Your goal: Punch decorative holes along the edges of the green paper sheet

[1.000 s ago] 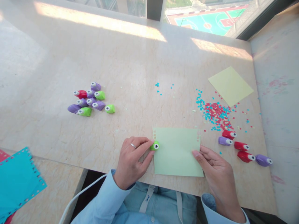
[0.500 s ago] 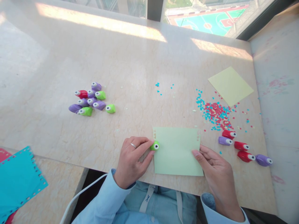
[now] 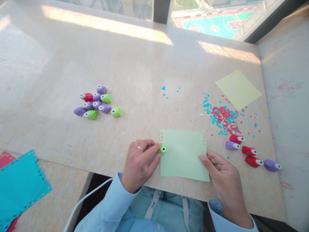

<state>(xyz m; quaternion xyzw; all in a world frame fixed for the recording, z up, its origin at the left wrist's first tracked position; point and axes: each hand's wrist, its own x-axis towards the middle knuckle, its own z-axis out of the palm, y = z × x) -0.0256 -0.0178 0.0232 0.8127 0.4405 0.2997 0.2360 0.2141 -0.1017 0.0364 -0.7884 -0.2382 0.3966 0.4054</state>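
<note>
left hand (image 3: 138,162) fingers pinch green paper punch (image 3: 162,149) on left edge of light-green paper sheet (image 3: 183,154) | right hand (image 3: 223,182) fingers flat, pressing sheet's right edge onto bench (image 3: 135,74) | no containers

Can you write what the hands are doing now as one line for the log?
left hand: pinches green punch on green paper edge | right hand: fingertips press paper's right side

Punch cluster (image 3: 98,104) left, confetti (image 3: 223,117) right; bare table (image 3: 145,74) between them
</note>
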